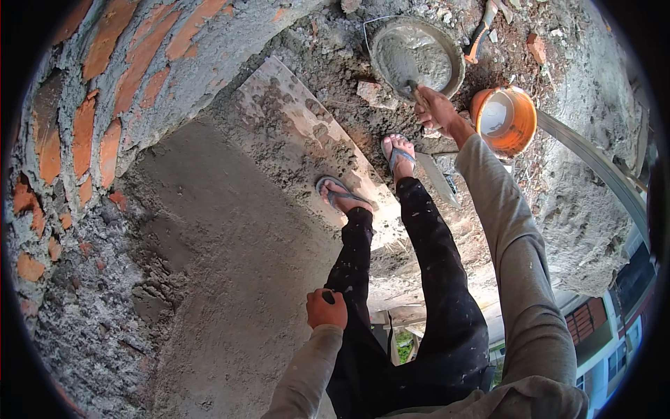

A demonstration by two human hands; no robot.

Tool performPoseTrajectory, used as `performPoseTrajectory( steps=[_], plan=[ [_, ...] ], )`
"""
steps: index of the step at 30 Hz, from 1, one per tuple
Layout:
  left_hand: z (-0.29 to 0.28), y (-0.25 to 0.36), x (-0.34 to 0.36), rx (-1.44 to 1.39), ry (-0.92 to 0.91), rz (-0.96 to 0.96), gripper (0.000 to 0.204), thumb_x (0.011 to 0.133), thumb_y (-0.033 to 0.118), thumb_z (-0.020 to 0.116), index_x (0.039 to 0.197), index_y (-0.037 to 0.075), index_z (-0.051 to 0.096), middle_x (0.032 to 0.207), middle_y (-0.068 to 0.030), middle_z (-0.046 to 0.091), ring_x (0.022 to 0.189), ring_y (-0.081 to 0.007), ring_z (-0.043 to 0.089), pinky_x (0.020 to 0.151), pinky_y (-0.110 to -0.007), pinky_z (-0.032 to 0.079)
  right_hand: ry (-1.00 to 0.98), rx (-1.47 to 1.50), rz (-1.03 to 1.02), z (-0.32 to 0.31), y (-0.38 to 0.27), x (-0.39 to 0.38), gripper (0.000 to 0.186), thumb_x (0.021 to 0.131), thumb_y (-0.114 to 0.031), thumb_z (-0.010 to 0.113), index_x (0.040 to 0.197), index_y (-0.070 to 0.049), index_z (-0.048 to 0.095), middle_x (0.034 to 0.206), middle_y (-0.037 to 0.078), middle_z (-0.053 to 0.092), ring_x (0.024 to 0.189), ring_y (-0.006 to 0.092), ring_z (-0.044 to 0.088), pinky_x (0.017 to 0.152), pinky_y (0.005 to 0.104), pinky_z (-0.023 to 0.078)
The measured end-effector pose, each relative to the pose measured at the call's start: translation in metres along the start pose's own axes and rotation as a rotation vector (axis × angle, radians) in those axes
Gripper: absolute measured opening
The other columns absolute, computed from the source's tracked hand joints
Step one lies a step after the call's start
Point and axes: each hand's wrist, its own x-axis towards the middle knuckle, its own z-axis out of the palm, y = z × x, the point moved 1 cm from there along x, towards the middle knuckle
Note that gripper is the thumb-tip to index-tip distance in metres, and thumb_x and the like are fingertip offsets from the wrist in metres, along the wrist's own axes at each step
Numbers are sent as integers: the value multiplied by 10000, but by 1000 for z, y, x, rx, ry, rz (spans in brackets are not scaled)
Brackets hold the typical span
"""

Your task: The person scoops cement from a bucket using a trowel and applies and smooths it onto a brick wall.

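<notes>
My right hand (438, 112) is closed round the handle of a trowel (417, 92), reaching over a round bucket (458, 73). The trowel's blade dips into wet grey mortar (431, 61) inside it. Lower down, beside my left leg, my left hand (326, 309) makes a fist. A dark rounded end shows in its grip; the rest of that object is hidden. Just right of the mortar bucket stands an orange bucket (525, 124) with a pale inside. Smoothed grey mortar (216, 202) covers the surface left of my legs.
My feet stand by a mortar-smeared board (296, 101). A brick wall (87, 133) rises at left. A tool with an orange-and-black handle (477, 43) lies beyond the buckets. Beside my right foot is a flat strip (438, 180). A long straight bar (593, 155) extends at right.
</notes>
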Motion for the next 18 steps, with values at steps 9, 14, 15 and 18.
performPoseTrajectory(
  steps=[9, 14, 15, 18],
  plan=[
    [-3, -2, -1, 14, 2, -39, 263, 814, 324, 590, 971, 113, 605, 1034, -101, 557, 997, -314, 564, 814, -468, 492, 84, 63, -130, 1, 34, -16, 327, 965, -467, 457, 982, -142, 493, 592, -26, 418, 427, 76, 368, 386, 233, 323],
    [3, 1, -3, -30, 25, -25, 265, 797, 324, 606, 961, 115, 618, 1008, -100, 567, 1005, -303, 567, 813, -473, 492, 149, 20, -231, -7, 19, -41, 363, 965, -453, 466, 1066, -108, 517, 600, -28, 427, 418, 53, 363, 377, 208, 316],
    [1, -3, -3, -19, 2, -38, 280, 794, 329, 610, 976, 117, 618, 1016, -95, 565, 1010, -297, 566, 812, -471, 497, 142, 30, -233, 7, 17, -51, 367, 963, -455, 470, 1076, -109, 519, 603, -30, 427, 419, 53, 365, 378, 205, 314],
    [-3, -5, -5, -20, 4, -38, 290, 796, 336, 608, 986, 117, 613, 1032, -90, 560, 1012, -295, 565, 814, -466, 499, 125, -15, -289, 7, 19, -51, 377, 956, -461, 481, 1097, -115, 528, 610, -37, 429, 422, 54, 373, 381, 204, 309]
  ],
)
